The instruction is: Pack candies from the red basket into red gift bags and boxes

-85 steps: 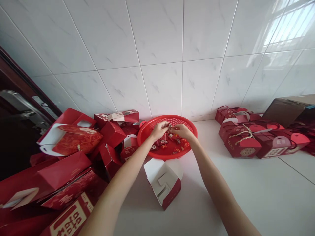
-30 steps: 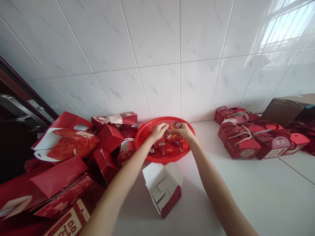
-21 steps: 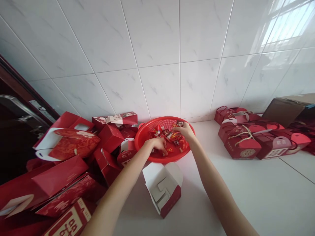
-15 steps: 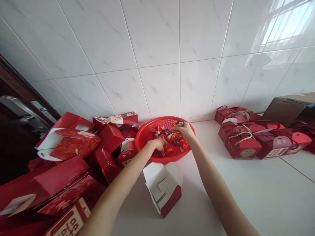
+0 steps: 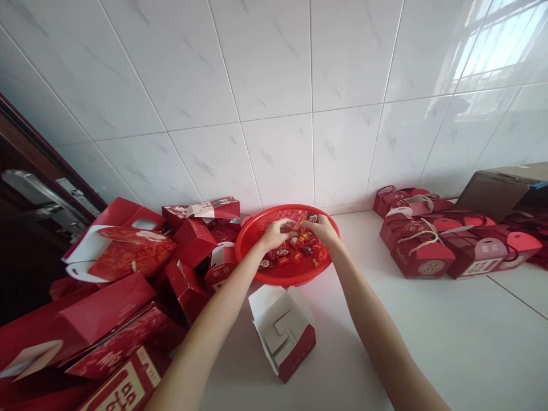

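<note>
The basket (image 5: 295,278) sits mid-frame, between your arms, its raised rim probably keeping the sweets (image 5: 296,256) from straying. Below it, the box (image 5: 282,331) stands on the surface (image 5: 454,342) with flaps spread, leaving its inside bare to you. Your right hand (image 5: 323,229) pinches a packet (image 5: 312,218) near the basket's upper right; your left hand (image 5: 276,234) half-curls above the sweets, and whether it holds one you cannot tell. Both forearms slant inward from the bottom edge.
</note>
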`<state>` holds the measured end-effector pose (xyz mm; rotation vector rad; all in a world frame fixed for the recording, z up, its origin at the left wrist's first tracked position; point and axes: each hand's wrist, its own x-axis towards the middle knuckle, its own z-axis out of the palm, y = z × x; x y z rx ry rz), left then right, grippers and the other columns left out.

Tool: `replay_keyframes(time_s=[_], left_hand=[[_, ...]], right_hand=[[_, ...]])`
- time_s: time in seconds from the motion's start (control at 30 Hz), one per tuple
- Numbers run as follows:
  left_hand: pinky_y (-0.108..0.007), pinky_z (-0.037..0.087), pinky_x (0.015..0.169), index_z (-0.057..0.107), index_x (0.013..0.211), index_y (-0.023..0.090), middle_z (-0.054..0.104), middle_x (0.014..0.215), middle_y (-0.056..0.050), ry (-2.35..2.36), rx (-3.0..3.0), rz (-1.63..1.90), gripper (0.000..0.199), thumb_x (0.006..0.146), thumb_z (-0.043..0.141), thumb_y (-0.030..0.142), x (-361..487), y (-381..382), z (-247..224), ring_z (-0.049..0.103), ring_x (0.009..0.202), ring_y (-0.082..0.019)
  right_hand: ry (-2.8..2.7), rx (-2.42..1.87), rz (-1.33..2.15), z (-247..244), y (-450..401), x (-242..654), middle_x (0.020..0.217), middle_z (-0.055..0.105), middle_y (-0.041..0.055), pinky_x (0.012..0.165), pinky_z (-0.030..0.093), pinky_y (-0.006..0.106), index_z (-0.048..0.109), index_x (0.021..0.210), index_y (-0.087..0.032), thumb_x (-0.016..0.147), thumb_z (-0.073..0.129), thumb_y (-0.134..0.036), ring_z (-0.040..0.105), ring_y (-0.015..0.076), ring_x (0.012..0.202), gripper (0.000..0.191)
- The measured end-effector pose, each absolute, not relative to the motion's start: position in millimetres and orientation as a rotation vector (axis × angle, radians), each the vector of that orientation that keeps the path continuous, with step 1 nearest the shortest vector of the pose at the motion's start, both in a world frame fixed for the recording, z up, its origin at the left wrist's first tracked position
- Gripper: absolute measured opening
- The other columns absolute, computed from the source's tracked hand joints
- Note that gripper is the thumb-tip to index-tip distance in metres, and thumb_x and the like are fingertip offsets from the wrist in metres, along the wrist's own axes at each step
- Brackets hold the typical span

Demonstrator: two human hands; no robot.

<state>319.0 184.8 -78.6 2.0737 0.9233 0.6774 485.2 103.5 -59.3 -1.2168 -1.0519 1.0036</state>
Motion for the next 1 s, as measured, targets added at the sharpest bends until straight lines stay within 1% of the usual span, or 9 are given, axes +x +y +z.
replay_keyframes(time_s=[0.1,0.3,0.47,0.57,0.7,0.77,0.83,0.9,1.0], left_hand=[[-0.039,0.053,0.101,0.066,0.117,0.017,0.070,0.124,-0.011,0.872,2.021,0.813,0.039,0.079,0.072,0.017,320.0,186.3,-78.3,0.065,0.117,-0.024],[-0.039,0.056,0.098,0.066,0.113,0.014,0.073,0.112,-0.010,0.817,1.893,0.887,0.040,0.075,0.078,0.016,320.0,186.9,-80.3,0.069,0.104,-0.021],[-0.039,0.056,0.099,0.066,0.113,0.015,0.072,0.118,-0.011,0.790,1.857,0.904,0.039,0.076,0.077,0.014,320.7,185.7,-80.4,0.067,0.112,-0.023],[-0.039,0.056,0.097,0.066,0.116,0.015,0.072,0.116,-0.011,0.797,1.882,0.898,0.040,0.077,0.073,0.012,321.3,186.9,-81.1,0.068,0.111,-0.022],[-0.035,0.057,0.094,0.065,0.121,0.016,0.073,0.116,-0.010,0.956,1.999,0.848,0.040,0.082,0.060,0.009,321.0,193.7,-86.0,0.070,0.106,-0.020],[-0.034,0.056,0.091,0.069,0.112,0.016,0.075,0.110,-0.010,1.064,2.040,0.786,0.033,0.082,0.056,0.010,317.8,198.6,-91.6,0.071,0.101,-0.021],[-0.034,0.056,0.087,0.073,0.090,0.017,0.077,0.094,-0.009,1.174,2.076,0.686,0.017,0.079,0.060,0.012,311.8,203.1,-99.4,0.071,0.093,-0.023],[-0.033,0.055,0.080,0.069,0.069,0.019,0.074,0.074,-0.007,1.265,2.118,0.554,0.004,0.071,0.069,0.015,304.6,206.3,-108.0,0.071,0.082,-0.024],[-0.031,0.053,0.073,0.062,0.057,0.020,0.069,0.062,-0.004,1.292,2.179,0.414,0.016,0.061,0.077,0.018,297.5,208.4,-118.1,0.069,0.073,-0.024]], right_hand=[[-1.073,-1.233,1.015,-60.2,104.2,485.3,0.065,0.063,0.0001,0.045,0.049,0.021,0.057,0.067,-0.020,0.072,0.072,-0.023,0.061,0.0149,0.059,0.016],[-1.103,-1.228,1.105,-62.6,104.5,484.4,0.058,0.061,-0.0014,0.042,0.046,0.021,0.054,0.065,-0.020,0.075,0.074,-0.024,0.059,0.0133,0.051,0.023],[-1.153,-1.195,1.191,-64.9,104.5,485.7,0.062,0.068,0.0030,0.044,0.051,0.023,0.063,0.070,-0.018,0.077,0.075,-0.025,0.063,0.0157,0.054,0.015],[-1.158,-1.182,1.197,-66.8,105.7,486.6,0.066,0.071,0.0050,0.047,0.055,0.026,0.065,0.071,-0.017,0.075,0.077,-0.024,0.064,0.0169,0.054,0.014],[-1.134,-1.180,1.147,-68.1,107.9,487.0,0.065,0.071,0.0042,0.045,0.054,0.026,0.065,0.071,-0.017,0.072,0.078,-0.020,0.067,0.0184,0.055,0.014],[-1.120,-1.183,1.139,-68.2,108.9,487.2,0.066,0.071,0.0029,0.045,0.054,0.026,0.064,0.073,-0.018,0.069,0.079,-0.017,0.067,0.0184,0.055,0.015],[-1.107,-1.177,1.134,-68.2,109.6,487.4,0.067,0.071,0.0020,0.046,0.055,0.026,0.063,0.076,-0.018,0.067,0.079,-0.015,0.067,0.0177,0.055,0.018],[-1.106,-1.164,1.157,-68.4,110.1,487.6,0.070,0.072,0.0022,0.048,0.056,0.026,0.063,0.079,-0.018,0.065,0.079,-0.014,0.067,0.0177,0.057,0.022],[-1.099,-1.152,1.204,-68.8,110.8,487.7,0.072,0.073,0.0024,0.048,0.057,0.027,0.061,0.081,-0.019,0.063,0.082,-0.015,0.068,0.0177,0.058,0.027]])
